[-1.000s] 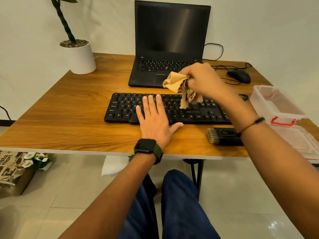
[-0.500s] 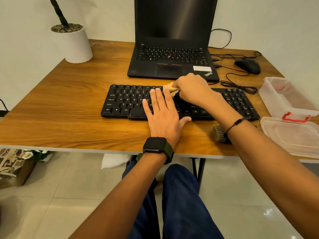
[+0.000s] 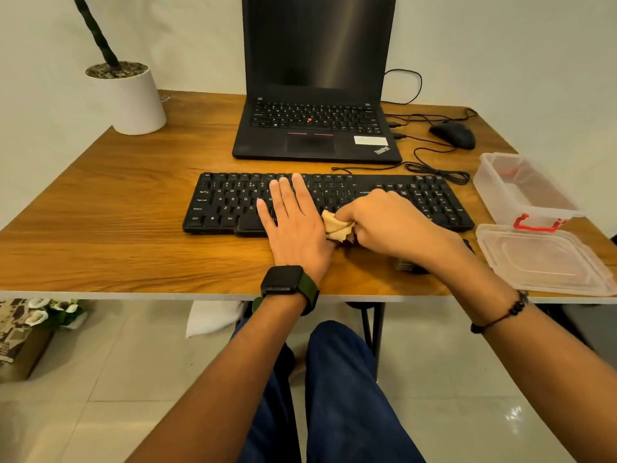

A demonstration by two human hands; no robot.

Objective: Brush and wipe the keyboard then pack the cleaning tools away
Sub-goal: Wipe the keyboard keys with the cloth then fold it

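Observation:
A black keyboard lies across the wooden desk in front of a laptop. My left hand rests flat on its middle keys, fingers spread. My right hand is closed on a bunched tan cloth, pressed at the keyboard's front edge beside my left thumb. A black cleaning brush lies on the desk under my right wrist, mostly hidden. The clear plastic box with a red clasp stands at the right, its lid lying in front of it.
An open black laptop stands behind the keyboard. A black mouse with looped cables sits at the back right. A white plant pot occupies the back left corner. A cardboard box with flowers rests on the floor.
My right hand brought the cloth down from above the keyboard onto the keys, then drew it toward the front edge. My left hand stayed flat on the keyboard.

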